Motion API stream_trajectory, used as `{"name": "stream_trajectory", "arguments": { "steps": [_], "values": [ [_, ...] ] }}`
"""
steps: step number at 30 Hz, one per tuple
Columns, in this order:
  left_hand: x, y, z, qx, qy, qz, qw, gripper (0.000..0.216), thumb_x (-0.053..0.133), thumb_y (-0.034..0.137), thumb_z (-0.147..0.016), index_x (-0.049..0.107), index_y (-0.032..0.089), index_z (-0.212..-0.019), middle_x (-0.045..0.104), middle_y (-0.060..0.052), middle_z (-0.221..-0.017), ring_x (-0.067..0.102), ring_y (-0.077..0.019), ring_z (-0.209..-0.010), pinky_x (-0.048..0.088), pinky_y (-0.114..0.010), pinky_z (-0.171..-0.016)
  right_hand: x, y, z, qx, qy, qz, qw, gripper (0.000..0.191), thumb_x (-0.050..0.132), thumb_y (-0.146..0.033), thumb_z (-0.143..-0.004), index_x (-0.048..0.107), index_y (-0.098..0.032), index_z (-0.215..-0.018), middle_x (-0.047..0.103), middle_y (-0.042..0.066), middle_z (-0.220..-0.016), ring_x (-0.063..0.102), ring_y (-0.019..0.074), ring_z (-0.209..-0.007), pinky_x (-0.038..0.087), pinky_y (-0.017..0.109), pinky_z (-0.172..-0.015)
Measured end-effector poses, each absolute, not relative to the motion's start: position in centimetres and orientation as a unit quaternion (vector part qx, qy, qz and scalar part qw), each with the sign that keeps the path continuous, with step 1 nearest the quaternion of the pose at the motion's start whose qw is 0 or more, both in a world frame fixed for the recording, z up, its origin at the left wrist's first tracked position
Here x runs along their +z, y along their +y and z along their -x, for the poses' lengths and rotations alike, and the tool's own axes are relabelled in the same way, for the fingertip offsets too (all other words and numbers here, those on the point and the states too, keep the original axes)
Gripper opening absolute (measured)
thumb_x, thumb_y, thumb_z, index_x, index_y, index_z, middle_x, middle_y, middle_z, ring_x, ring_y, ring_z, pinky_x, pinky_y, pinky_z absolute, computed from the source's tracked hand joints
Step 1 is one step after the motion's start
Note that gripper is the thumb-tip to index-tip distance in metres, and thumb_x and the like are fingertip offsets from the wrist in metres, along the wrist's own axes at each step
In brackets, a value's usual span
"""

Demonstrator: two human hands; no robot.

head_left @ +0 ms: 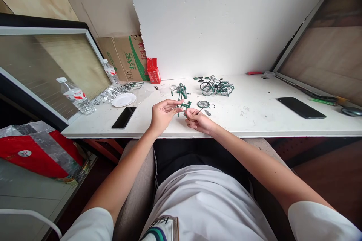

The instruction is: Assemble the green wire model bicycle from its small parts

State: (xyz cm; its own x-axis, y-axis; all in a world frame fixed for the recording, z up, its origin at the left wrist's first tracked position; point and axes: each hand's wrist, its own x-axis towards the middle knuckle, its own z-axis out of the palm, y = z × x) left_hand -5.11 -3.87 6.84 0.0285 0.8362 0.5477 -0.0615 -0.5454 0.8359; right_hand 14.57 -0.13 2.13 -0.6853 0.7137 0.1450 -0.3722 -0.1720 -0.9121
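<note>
In front of me, near the table's front edge, my left hand (164, 116) pinches a small green model bicycle part (185, 104) between thumb and fingers. Right beside it, my right hand (199, 121) is closed in a pinch at the lower end of that part; what its fingertips hold is too small to make out. Just beyond my hands stands a green partly built piece (182, 91) of a model bicycle. A loose spoked wheel (203, 104), a thin ring (212, 106) and a small chain-like piece (207, 113) lie to the right of my fingers.
Model bicycles (217, 87) stand farther back, with small green pieces behind them. Left are a phone (123, 117), a white plate (123, 99), cut-off frames (113, 92) and water bottles (77, 98). A red box (153, 71) stands behind. A black phone-like object (301, 107) lies right.
</note>
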Motion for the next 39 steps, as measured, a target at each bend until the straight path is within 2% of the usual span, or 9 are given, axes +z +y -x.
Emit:
{"name": "stream_trajectory", "arguments": {
  "steps": [6, 12, 27, 39],
  "values": [
    [6.78, -4.26, 4.73, 0.613, 0.314, -0.630, 0.359, 0.037, 0.092, 0.045, -0.079, 0.081, 0.017, -0.100, 0.082, -0.014, -0.114, 0.079, -0.0307, -0.109, 0.064, -0.048, -0.103, 2.37, -0.32, -14.57, 0.748, -0.527, 0.170, 0.365, 0.038, 0.083, -0.037, -0.088, 0.048, -0.022, -0.081, 0.020, -0.011, -0.060, 0.013, 0.0073, -0.051, 0.012, 0.023, -0.049],
    [6.57, -4.27, 4.79, 0.610, 0.315, -0.641, 0.342, 0.032, 0.087, 0.044, -0.085, 0.082, 0.017, -0.100, 0.083, -0.014, -0.114, 0.080, -0.0293, -0.106, 0.064, -0.046, -0.102, 2.18, -0.21, -14.54, 0.747, -0.527, 0.174, 0.365, 0.041, 0.083, -0.043, -0.089, 0.048, -0.022, -0.082, 0.023, -0.011, -0.061, 0.016, 0.0071, -0.051, 0.013, 0.023, -0.048],
    [6.58, -4.48, 4.66, 0.604, 0.341, -0.638, 0.333, 0.028, 0.088, 0.040, -0.084, 0.084, 0.018, -0.101, 0.082, -0.013, -0.114, 0.080, -0.0298, -0.107, 0.063, -0.046, -0.103, 2.05, -0.02, -14.51, 0.748, -0.532, 0.177, 0.355, 0.040, 0.083, -0.044, -0.089, 0.051, -0.021, -0.083, 0.023, -0.011, -0.060, 0.016, 0.0069, -0.051, 0.012, 0.024, -0.048],
    [6.42, -4.35, 4.43, 0.601, 0.338, -0.641, 0.338, 0.029, 0.087, 0.040, -0.085, 0.082, 0.018, -0.103, 0.082, -0.013, -0.116, 0.079, -0.0296, -0.112, 0.061, -0.046, -0.106, 2.34, -0.26, -14.36, 0.745, -0.536, 0.186, 0.352, 0.047, 0.084, -0.048, -0.088, 0.048, -0.021, -0.076, 0.023, -0.011, -0.059, 0.016, 0.0065, -0.050, 0.012, 0.024, -0.048]
  ]
}}
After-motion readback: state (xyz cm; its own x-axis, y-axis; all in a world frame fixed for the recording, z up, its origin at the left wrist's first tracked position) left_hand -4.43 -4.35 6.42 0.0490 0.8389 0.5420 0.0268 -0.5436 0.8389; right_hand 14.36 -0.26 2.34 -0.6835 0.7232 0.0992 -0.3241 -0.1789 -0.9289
